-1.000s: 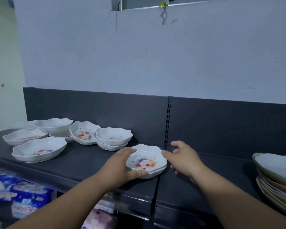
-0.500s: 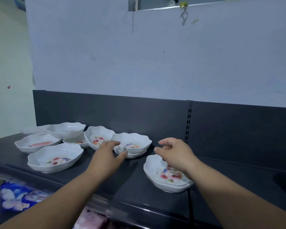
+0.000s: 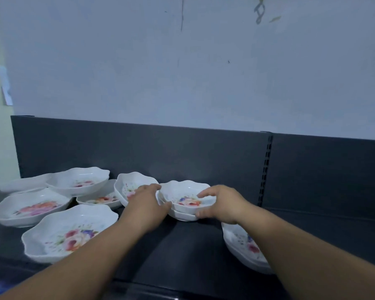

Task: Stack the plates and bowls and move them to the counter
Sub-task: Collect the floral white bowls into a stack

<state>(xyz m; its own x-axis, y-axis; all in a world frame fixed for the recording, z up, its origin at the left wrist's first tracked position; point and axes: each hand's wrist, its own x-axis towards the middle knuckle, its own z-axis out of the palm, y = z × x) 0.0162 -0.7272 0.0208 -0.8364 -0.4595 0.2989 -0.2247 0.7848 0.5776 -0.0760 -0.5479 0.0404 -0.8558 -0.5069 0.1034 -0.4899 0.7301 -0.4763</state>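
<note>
On the dark shelf (image 3: 193, 245) in front of you, both grips are clamped on the pair of stacked bowls (image 3: 187, 197) at its middle, near the back panel (image 3: 182, 152). Your left grip (image 3: 148, 203) has the pair's left side: the fingers curl over the far rim and the thumb lies against the near wall. Your right grip (image 3: 222, 204) has the right side, with the fingers hooked over the upper bowl's rim and the thumb down at the edge of the lower one. I cannot tell whether the pair rests on the shelf or is just off it.

Now the count. All the bowls are white, scallop-edged and printed with flowers.
- Two are in the pair you hold.
- Six lie to your left:
  - a tilted bowl (image 3: 128, 185) just behind your left grip
  - a low bowl (image 3: 100, 199) beside it
  - a back bowl (image 3: 78, 180) overlapping that one
  - a flat far-left bowl (image 3: 24, 184)
  - a left bowl (image 3: 28, 207)
  - a front bowl (image 3: 67, 232) nearest you
- A right stack (image 3: 243, 241) lies under your right forearm. It looks like two bowls, but your arm hides much of it.
</note>
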